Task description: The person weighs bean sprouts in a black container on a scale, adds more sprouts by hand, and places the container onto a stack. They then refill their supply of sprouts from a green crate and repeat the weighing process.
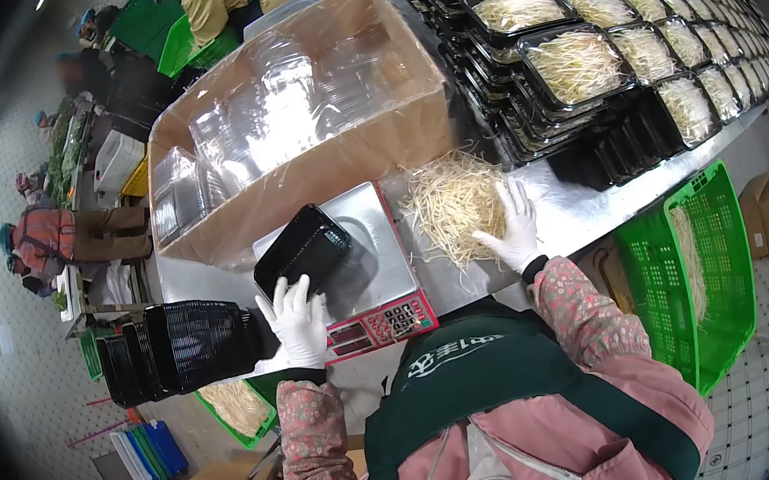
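A loose pile of bean sprouts (pixel 452 206) lies on the metal table, and my right hand (pixel 513 228), in a white glove, rests on its right edge with fingers spread. An empty black tray (pixel 303 254) sits tilted on the steel plate of a red scale (pixel 375 258). My left hand (pixel 297 324), also gloved, is at the tray's near edge, its fingertips touching or just beside it; whether it grips the tray is unclear. Left of that hand stands a nested stack of black trays (pixel 189 343).
Behind the scale is a large cardboard box (pixel 319 167) of clear plastic lids. Stacked black trays of sprouts (pixel 573 67) fill the table's right side, beside empty ones. A green crate (pixel 730 276) stands at the right. Other people (pixel 220 3) work farther back.
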A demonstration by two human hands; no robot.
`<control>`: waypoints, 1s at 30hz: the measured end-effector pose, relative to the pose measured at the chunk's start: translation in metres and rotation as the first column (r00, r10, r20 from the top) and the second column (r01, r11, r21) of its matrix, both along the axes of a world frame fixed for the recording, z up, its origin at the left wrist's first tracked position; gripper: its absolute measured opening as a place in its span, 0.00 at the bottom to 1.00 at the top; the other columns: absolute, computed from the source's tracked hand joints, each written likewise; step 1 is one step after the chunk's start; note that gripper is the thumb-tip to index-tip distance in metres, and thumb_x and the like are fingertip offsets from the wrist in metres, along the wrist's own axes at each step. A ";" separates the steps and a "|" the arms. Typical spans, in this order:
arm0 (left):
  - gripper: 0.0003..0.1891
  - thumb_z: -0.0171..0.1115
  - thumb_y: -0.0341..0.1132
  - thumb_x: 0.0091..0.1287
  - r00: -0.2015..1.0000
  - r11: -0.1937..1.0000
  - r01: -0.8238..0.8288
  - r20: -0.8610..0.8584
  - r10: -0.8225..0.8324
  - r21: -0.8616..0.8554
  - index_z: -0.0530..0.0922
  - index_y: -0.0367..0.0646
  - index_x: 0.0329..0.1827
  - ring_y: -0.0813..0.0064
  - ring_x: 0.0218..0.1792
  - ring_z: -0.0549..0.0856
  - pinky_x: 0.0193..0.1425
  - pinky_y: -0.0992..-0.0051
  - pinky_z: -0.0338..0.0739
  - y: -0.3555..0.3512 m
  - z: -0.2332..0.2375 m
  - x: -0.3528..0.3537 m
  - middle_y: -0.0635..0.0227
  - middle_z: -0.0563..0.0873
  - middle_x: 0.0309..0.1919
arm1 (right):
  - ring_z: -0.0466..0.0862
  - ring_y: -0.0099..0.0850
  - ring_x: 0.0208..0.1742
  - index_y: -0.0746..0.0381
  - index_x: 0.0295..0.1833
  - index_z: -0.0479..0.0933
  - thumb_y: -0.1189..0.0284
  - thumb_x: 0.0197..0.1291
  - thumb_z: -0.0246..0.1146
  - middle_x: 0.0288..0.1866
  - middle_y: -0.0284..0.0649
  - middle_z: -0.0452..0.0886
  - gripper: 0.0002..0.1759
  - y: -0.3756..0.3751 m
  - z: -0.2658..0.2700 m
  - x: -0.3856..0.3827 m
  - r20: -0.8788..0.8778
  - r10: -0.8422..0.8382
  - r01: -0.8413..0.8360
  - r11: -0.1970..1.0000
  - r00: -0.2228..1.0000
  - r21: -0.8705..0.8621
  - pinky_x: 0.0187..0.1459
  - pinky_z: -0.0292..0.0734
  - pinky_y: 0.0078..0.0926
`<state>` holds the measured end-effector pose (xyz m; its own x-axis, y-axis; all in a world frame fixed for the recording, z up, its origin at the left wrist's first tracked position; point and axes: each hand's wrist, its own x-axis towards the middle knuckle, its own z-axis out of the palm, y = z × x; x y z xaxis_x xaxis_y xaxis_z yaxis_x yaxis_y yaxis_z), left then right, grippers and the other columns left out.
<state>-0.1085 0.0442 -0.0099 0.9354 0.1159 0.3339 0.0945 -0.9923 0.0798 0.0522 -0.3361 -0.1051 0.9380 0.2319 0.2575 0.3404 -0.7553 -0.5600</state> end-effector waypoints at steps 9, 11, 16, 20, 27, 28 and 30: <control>0.59 0.80 0.36 0.43 0.703 0.790 0.529 -0.361 -0.613 -0.312 0.53 0.46 0.80 0.43 0.78 0.56 0.77 0.49 0.58 -0.167 0.000 0.088 0.50 0.55 0.78 | 0.38 0.64 0.82 0.48 0.83 0.41 0.49 0.41 0.77 0.84 0.55 0.36 0.69 0.040 0.019 -0.005 -0.317 0.168 -0.306 0.834 0.933 -0.459 0.71 0.44 0.77; 0.63 0.82 0.35 0.39 0.670 0.806 0.546 -0.460 -0.583 -0.228 0.51 0.46 0.81 0.42 0.78 0.53 0.77 0.45 0.56 -0.183 -0.040 0.118 0.49 0.53 0.79 | 0.38 0.64 0.82 0.48 0.83 0.37 0.53 0.39 0.79 0.85 0.54 0.34 0.72 0.033 -0.001 0.022 -0.209 0.064 -0.175 0.800 0.976 -0.574 0.69 0.51 0.77; 0.76 0.87 0.40 0.28 0.687 0.913 0.386 -0.620 -0.379 -0.130 0.42 0.55 0.83 0.40 0.78 0.53 0.67 0.37 0.69 -0.191 -0.062 0.207 0.54 0.43 0.82 | 0.54 0.63 0.79 0.53 0.83 0.36 0.50 0.33 0.83 0.84 0.56 0.38 0.78 0.017 0.037 0.069 -0.483 0.060 -0.336 0.792 0.873 -0.509 0.68 0.67 0.59; 0.76 0.88 0.41 0.25 0.658 0.902 0.379 -0.626 -0.419 -0.206 0.45 0.51 0.81 0.40 0.72 0.63 0.66 0.50 0.75 -0.180 -0.090 0.258 0.48 0.57 0.76 | 0.60 0.64 0.76 0.59 0.82 0.38 0.54 0.29 0.85 0.81 0.63 0.48 0.80 0.011 0.008 0.093 -0.547 0.124 -0.393 0.824 0.828 -0.408 0.72 0.64 0.52; 0.11 0.65 0.31 0.56 0.818 0.873 0.376 -0.332 -0.470 -0.310 0.83 0.40 0.41 0.52 0.42 0.85 0.49 0.58 0.80 -0.170 -0.141 0.235 0.54 0.85 0.38 | 0.84 0.47 0.51 0.56 0.68 0.73 0.68 0.53 0.66 0.51 0.50 0.82 0.33 -0.023 -0.029 0.100 -0.313 0.256 -0.326 0.925 0.914 -0.195 0.53 0.79 0.42; 0.13 0.66 0.31 0.55 0.811 0.878 0.357 -0.361 -0.461 -0.318 0.83 0.40 0.43 0.52 0.43 0.85 0.49 0.58 0.80 -0.170 -0.124 0.226 0.53 0.85 0.39 | 0.85 0.47 0.49 0.54 0.65 0.76 0.68 0.53 0.67 0.48 0.49 0.84 0.30 -0.029 -0.027 0.099 -0.329 0.265 -0.330 0.930 0.906 -0.160 0.52 0.80 0.42; 0.08 0.60 0.27 0.54 0.815 0.882 0.362 -0.357 -0.457 -0.303 0.81 0.41 0.37 0.52 0.42 0.85 0.46 0.55 0.80 -0.168 -0.100 0.206 0.55 0.85 0.37 | 0.85 0.46 0.48 0.54 0.60 0.80 0.67 0.51 0.68 0.47 0.49 0.85 0.27 -0.042 -0.020 0.100 -0.322 0.257 -0.305 0.946 0.911 -0.110 0.52 0.80 0.40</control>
